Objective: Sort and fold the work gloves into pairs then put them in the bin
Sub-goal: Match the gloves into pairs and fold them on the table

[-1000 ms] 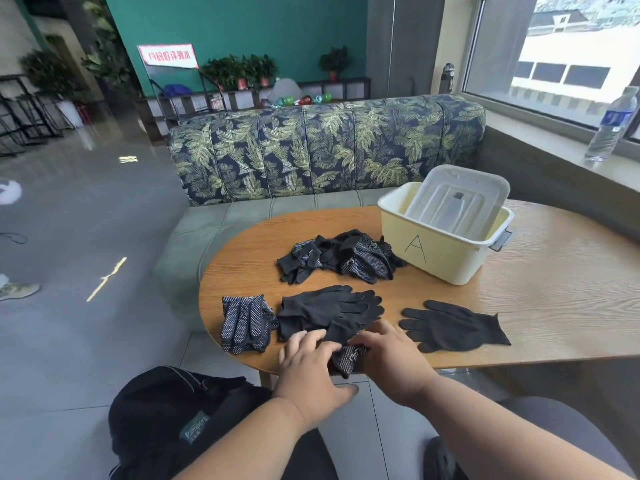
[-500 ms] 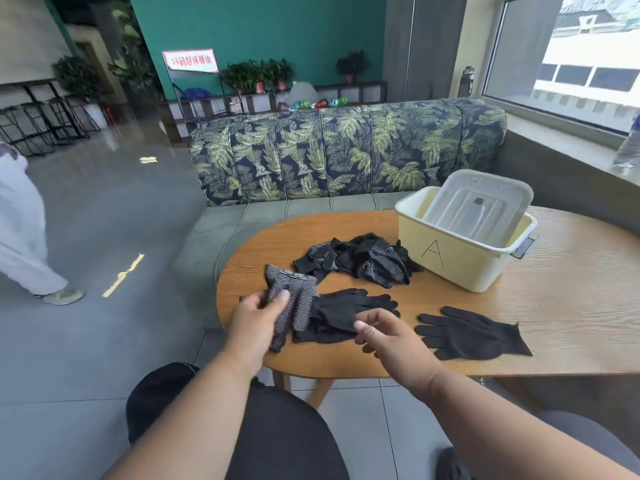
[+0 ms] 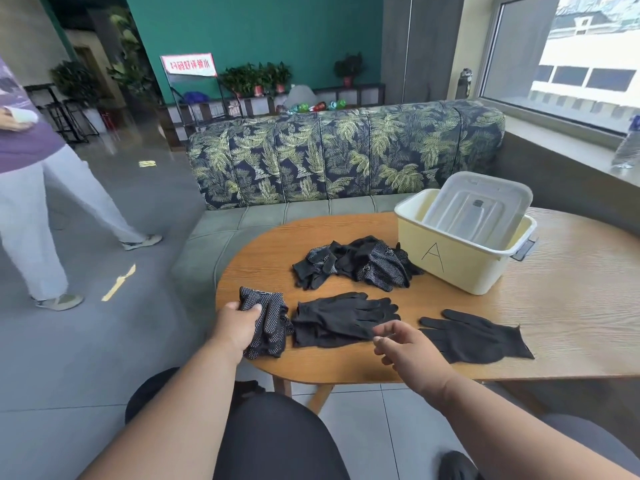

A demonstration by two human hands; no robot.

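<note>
My left hand (image 3: 239,323) grips a stack of dotted black gloves (image 3: 268,323) at the table's left front edge. To their right lies a plain black pair (image 3: 343,315), and further right a single plain black glove (image 3: 474,336) lies flat. My right hand (image 3: 403,344) hovers over the front edge between these two, fingers loosely curled and holding nothing. A heap of mixed gloves (image 3: 360,263) sits mid-table. The pale yellow bin (image 3: 453,268), marked "A", stands behind at the right, its lid (image 3: 478,207) leaning inside it.
The wooden table (image 3: 571,306) extends to the right. A leaf-patterned sofa (image 3: 346,154) stands behind it. A person (image 3: 31,188) walks on the floor at far left. A water bottle (image 3: 628,147) stands on the window sill.
My left hand carried a dotted glove from the front edge to the dotted stack at the left and now holds it there. My right hand let go and lifted. A person walked in at left.
</note>
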